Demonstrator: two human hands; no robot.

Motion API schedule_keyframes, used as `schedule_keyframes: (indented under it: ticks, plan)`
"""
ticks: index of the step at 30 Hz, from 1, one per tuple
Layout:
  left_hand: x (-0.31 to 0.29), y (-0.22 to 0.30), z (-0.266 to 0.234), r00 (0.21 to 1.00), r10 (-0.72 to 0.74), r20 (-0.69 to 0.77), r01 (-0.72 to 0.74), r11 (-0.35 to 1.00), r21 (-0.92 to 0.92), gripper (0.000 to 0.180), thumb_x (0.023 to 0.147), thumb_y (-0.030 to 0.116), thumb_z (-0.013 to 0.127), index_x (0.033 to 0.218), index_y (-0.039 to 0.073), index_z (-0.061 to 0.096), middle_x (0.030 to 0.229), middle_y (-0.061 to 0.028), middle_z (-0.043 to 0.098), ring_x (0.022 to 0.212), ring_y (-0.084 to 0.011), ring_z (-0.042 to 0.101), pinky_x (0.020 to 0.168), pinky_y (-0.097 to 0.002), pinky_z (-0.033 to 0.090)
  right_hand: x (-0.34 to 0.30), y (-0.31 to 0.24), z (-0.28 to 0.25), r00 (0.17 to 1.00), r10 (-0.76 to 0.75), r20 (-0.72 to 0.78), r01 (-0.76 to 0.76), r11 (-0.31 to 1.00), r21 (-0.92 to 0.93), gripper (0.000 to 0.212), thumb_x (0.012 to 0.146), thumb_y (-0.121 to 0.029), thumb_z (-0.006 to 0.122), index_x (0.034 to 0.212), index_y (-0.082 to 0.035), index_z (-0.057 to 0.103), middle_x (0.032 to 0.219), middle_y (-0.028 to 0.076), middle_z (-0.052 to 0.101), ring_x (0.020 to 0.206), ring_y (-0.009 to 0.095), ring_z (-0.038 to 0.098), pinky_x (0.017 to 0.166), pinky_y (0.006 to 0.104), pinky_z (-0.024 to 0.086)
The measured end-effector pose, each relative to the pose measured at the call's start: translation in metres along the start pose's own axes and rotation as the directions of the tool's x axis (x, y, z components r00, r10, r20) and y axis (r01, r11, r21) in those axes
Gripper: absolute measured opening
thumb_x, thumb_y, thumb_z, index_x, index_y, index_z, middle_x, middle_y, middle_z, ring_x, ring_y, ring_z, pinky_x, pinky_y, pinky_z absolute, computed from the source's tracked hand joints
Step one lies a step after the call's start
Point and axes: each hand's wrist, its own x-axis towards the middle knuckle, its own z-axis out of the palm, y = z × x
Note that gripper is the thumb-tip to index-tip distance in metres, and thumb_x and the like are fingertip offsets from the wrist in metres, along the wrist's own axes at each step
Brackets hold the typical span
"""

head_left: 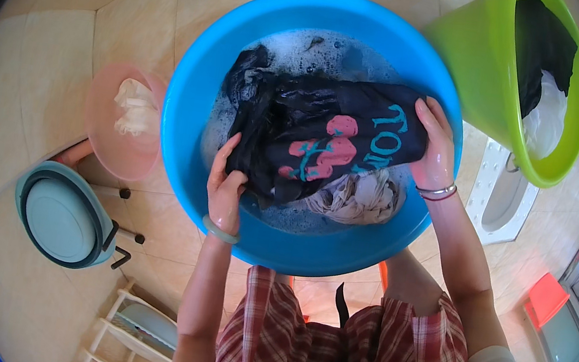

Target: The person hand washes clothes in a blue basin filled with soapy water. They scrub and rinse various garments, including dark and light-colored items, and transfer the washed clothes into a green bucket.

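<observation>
A wet dark navy garment [296, 130] with pink shapes and turquoise lettering is stretched across a large blue basin [302, 251]. My left hand [227, 185] grips its lower left edge, thumb and fingers closed on the cloth. At the garment's right end, my right hand [433, 148] holds the fabric between thumb and fingers. The garment's left part is bunched and lies in soapy water [330, 50]. Beneath its lower right side, a crumpled pale grey cloth [361, 198] sits in the suds. Part of the water is hidden under the dark fabric.
A green bucket [471, 47] with dark and white cloth leans at the upper right, near a white squat toilet [506, 193]. On the left are a pink basin [102, 147] holding white cloth and a teal folding basin [63, 212]. A rack [110, 322] stands lower left.
</observation>
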Motion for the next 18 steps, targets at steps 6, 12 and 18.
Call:
schedule_keyframes:
  ticks: [6,12,18]
  plan:
    - [0.003,-0.009,-0.028,0.992,-0.023,0.121,-0.035,0.890,0.454,0.057,0.085,0.004,0.058,0.141,0.009,0.048,0.117,-0.0037,0.056,0.087,-0.0101,0.053,0.080,-0.0231,0.047,-0.016,0.005,-0.008,0.939,0.110,0.324,-0.111,0.994,-0.018,0.028,0.090,-0.012,0.065,0.117,-0.007,0.056,0.107,0.003,0.065,0.097,0.011,0.062,0.086,0.0247,0.048]
    - [0.022,0.009,0.017,0.798,0.569,0.197,-0.326,0.133,0.936,0.062,0.081,0.030,0.077,0.132,0.005,0.053,0.131,-0.0169,0.052,0.107,-0.0304,0.060,0.095,-0.0386,0.046,-0.033,0.011,0.004,0.875,0.180,0.449,-0.176,0.983,-0.051,0.027,0.090,-0.013,0.061,0.115,-0.005,0.055,0.108,0.004,0.062,0.099,0.011,0.060,0.088,0.0264,0.047]
    - [0.048,-0.005,-0.014,0.925,0.362,-0.114,-0.273,0.842,0.465,0.034,0.083,0.007,0.061,0.116,0.000,0.061,0.097,-0.0096,0.067,0.085,-0.0204,0.062,0.078,-0.0314,0.050,-0.047,-0.019,0.008,0.938,0.057,0.342,-0.135,0.969,0.208,0.039,0.093,-0.016,0.054,0.130,-0.005,0.045,0.120,0.012,0.060,0.112,0.022,0.060,0.098,0.0333,0.046]
